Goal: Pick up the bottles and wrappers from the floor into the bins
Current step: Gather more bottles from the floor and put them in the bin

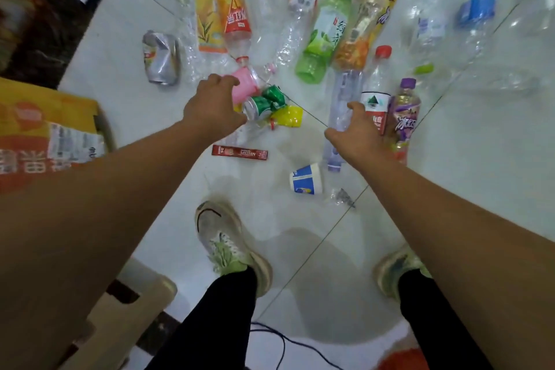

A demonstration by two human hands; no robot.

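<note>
pink bottle (pixel 247 85) | left grip (pixel 213 105) clasps it | right grip (pixel 357 129) spread over clear bottle (pixel 344 93)

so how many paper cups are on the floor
1: the cup lies on its side right of the sachet, by the cap end of the clear bottle. Others may be hidden.

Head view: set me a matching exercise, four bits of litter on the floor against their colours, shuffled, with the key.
Things:
1 crushed can at far left
2 paper cup
3 long sachet
4 juice bottle beside the right hand

Colours:
A blue and white
B purple
C silver
D red

Pairs: 1-C, 2-A, 3-D, 4-B
</note>
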